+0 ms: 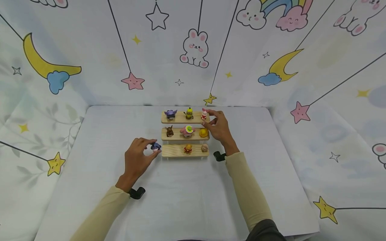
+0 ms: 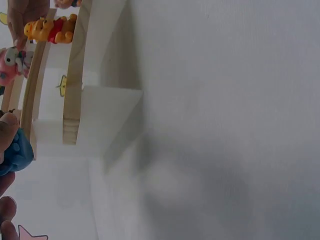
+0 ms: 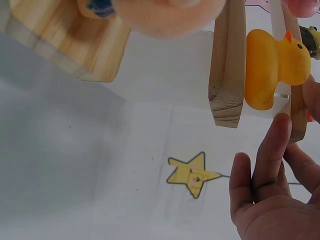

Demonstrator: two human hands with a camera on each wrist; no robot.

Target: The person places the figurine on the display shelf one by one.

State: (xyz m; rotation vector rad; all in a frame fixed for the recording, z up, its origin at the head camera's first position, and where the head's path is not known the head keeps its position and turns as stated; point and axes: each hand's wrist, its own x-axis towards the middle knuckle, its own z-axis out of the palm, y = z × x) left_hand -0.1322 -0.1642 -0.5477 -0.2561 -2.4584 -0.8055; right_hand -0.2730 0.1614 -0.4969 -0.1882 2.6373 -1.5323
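My left hand pinches a small dark blue figurine between thumb and fingers, just off the left end of the lowest wooden shelf. In the left wrist view the blue figurine overlaps the shelf ends. At the right end of the top shelf, my right hand holds a pink-and-red piglet figurine with fingertips behind it and thumb in front. The right wrist view mostly hides that figurine; a yellow duck sits near the fingers there.
Also on the top shelf are a purple figurine and a green-yellow one. The middle shelf bears a brown figurine and a pink one. A yellow bear and a tan figurine sit on the lowest shelf.
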